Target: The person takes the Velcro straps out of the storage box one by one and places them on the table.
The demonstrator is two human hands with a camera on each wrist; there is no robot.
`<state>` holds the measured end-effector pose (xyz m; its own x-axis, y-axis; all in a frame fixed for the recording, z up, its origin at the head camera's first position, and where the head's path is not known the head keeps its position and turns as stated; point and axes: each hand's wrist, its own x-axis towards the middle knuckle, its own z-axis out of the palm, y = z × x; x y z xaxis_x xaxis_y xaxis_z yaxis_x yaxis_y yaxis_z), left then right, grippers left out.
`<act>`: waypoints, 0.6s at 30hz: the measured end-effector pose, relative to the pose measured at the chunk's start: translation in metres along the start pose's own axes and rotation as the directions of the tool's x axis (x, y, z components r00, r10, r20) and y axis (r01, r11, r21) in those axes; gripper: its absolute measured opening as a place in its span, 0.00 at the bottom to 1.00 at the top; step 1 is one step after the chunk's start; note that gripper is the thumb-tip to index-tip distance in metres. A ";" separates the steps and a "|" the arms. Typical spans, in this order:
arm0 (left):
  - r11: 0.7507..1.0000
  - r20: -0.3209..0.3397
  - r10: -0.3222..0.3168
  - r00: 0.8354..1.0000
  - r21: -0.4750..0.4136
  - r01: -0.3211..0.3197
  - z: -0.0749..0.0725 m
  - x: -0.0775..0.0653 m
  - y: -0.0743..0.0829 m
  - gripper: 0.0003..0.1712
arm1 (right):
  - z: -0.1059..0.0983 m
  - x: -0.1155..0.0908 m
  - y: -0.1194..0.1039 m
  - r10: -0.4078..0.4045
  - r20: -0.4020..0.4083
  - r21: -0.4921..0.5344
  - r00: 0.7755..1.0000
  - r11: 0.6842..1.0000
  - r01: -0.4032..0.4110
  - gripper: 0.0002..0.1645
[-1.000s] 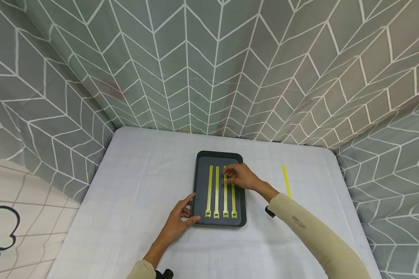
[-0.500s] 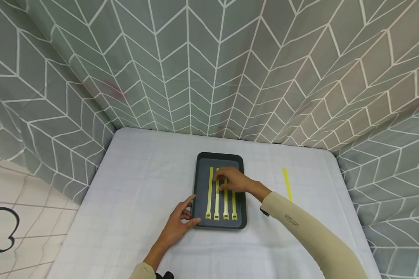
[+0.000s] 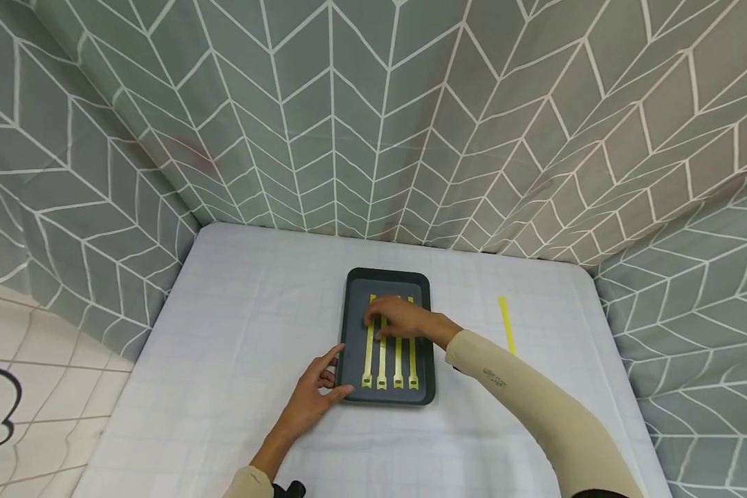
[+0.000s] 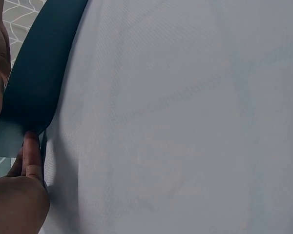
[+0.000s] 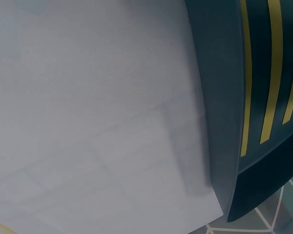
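Note:
A dark grey tray [image 3: 356, 332] lies on the table, with several yellow hook-and-loop cable ties [image 3: 369, 356] side by side lengthwise in it, slotted heads toward me. My left hand [image 3: 308, 401] holds the tray's left edge near its front corner; in the left wrist view a finger of this hand [image 4: 19, 202] bears against the tray's wall [image 4: 39, 63]. Over the far half of the tray, my right hand [image 3: 404, 319] has its bent fingertips at the leftmost tie, thumb apart from them. It hides parts of the ties and does not show in the right wrist view.
One more yellow cable tie [image 3: 507, 325] lies alone on the table to the right of the tray, partly behind the right sleeve [image 3: 510, 380]. A pale cloth [image 3: 255, 297] covers the table. Patterned curtains [image 3: 361, 124] stand around its far side and sides.
My right hand has moved left across the ties, from the third one to the leftmost. The ties look unmoved in the tray, and my left hand has stayed at the tray's edge.

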<state>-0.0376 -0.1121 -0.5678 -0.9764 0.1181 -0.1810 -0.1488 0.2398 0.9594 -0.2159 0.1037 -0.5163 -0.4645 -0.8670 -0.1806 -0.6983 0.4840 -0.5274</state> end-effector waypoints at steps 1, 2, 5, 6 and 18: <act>1.000 0.001 -0.004 1.000 0.003 0.004 -0.001 0.000 0.001 0.46 | 0.001 0.002 0.000 0.002 0.007 0.000 1.000 1.000 -0.002 0.17; 1.000 0.004 -0.007 1.000 0.008 0.007 -0.002 0.000 0.001 0.46 | 0.001 0.004 -0.001 0.005 0.011 0.002 1.000 1.000 -0.005 0.16; 1.000 0.005 -0.011 1.000 0.015 0.011 -0.002 0.001 0.001 0.46 | 0.003 0.008 -0.002 -0.002 0.021 -0.015 1.000 1.000 0.003 0.15; 1.000 0.004 -0.012 1.000 0.015 0.011 -0.002 0.001 0.001 0.46 | 0.003 0.009 -0.003 -0.005 0.029 -0.017 1.000 1.000 0.005 0.14; 1.000 -0.002 -0.012 1.000 0.023 0.012 0.000 0.000 -0.001 0.46 | 0.012 0.016 -0.009 0.009 0.130 -0.174 0.991 0.985 0.013 0.09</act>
<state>-0.0378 -0.1128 -0.5688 -0.9748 0.1136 -0.1919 -0.1567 0.2633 0.9519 -0.2105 0.0846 -0.5246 -0.3963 -0.8704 -0.2921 -0.7884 0.4856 -0.3776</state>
